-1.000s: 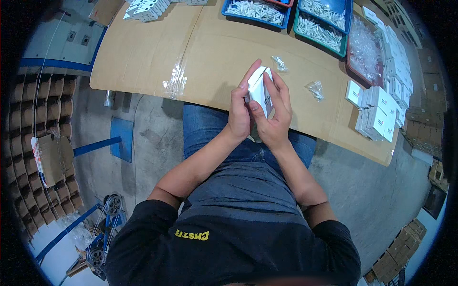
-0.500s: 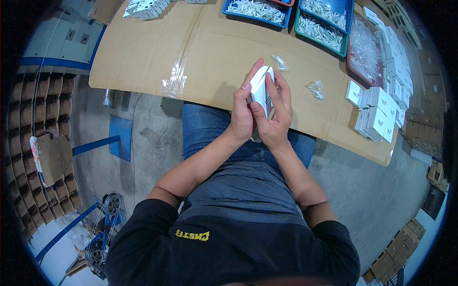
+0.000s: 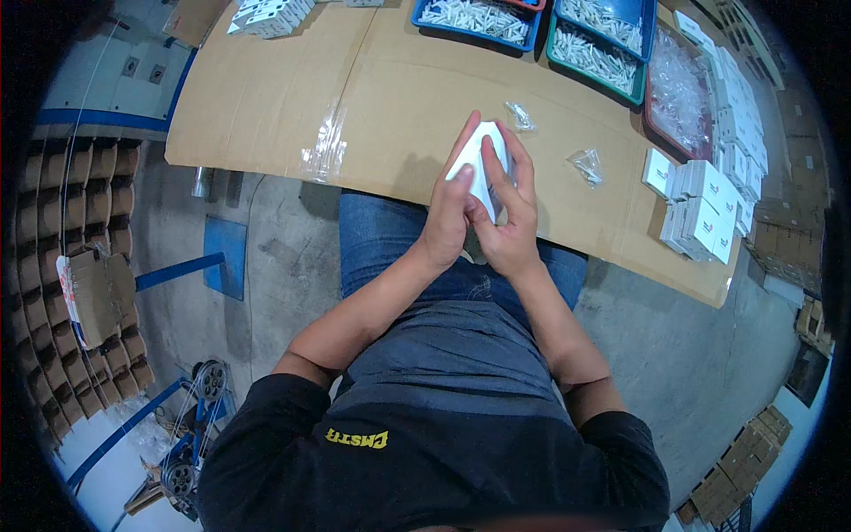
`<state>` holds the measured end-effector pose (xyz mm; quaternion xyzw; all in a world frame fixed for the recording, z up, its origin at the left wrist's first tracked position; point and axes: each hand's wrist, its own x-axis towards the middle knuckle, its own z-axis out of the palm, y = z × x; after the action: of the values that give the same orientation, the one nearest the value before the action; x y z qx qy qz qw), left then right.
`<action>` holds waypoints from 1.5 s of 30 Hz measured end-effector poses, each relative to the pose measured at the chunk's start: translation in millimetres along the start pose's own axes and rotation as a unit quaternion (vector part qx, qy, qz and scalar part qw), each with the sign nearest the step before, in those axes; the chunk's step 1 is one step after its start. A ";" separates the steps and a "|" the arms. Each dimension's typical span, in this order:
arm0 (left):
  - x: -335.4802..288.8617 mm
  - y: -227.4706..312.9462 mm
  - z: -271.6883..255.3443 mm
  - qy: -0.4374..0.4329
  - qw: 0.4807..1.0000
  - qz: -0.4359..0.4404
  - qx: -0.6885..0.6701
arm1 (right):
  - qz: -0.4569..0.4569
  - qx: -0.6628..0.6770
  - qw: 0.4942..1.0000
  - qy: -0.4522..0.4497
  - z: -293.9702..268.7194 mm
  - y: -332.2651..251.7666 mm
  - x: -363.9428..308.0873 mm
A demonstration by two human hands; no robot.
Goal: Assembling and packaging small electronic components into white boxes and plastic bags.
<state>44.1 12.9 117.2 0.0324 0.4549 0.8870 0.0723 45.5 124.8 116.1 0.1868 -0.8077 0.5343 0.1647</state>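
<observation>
Yellow lettering (image 3: 357, 438) crosses the chest of the dark shirt (image 3: 443, 483) below the table's near edge. Small dark and red print, too fine to read, marks the white stack (image 3: 705, 217) at the table's right end.

The table (image 3: 399, 106) is covered in brown cardboard, with shiny clear tape (image 3: 324, 149) along a seam toward its left part. A blue tray (image 3: 470, 38) and a green tray (image 3: 592, 82) of small white pieces stand at the table's far side; right of them on the table, a reddish tray (image 3: 663, 144) holds clear plastic. More boxes (image 3: 270, 18) sit at the table's far left. Two clear bags, a far one (image 3: 520, 117) and a near one (image 3: 586, 168), lie right of the table's middle. Grey floor (image 3: 292, 257) shows below the table, and cardboard dividers (image 3: 75, 293) stand to its left.

The white box (image 3: 477, 173) is held over the table's near edge. Its long axis runs roughly away from the body, one narrow end toward the table's far side.

The left hand (image 3: 446, 217) curls partway round the box's left side, thumb on its white face; the right hand (image 3: 510, 222) cups its right side, a finger along that face.
</observation>
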 end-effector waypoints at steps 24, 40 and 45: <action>7.5 18.5 -20.2 -0.066 0.975 -0.009 0.212 | 0.233 0.410 0.880 0.052 -59.0 10.7 5.0; 4.7 23.8 -19.2 -0.106 0.973 0.075 0.193 | 0.155 0.279 0.947 -0.029 -68.3 0.5 -3.8; 3.2 13.6 -23.9 -0.090 0.984 0.036 0.149 | 0.191 0.253 0.948 -0.027 -65.5 9.3 -12.1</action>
<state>36.7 -13.6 114.2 0.1390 0.5721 0.8048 0.0756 56.0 190.2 127.6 0.0792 -0.6711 0.7370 -0.0152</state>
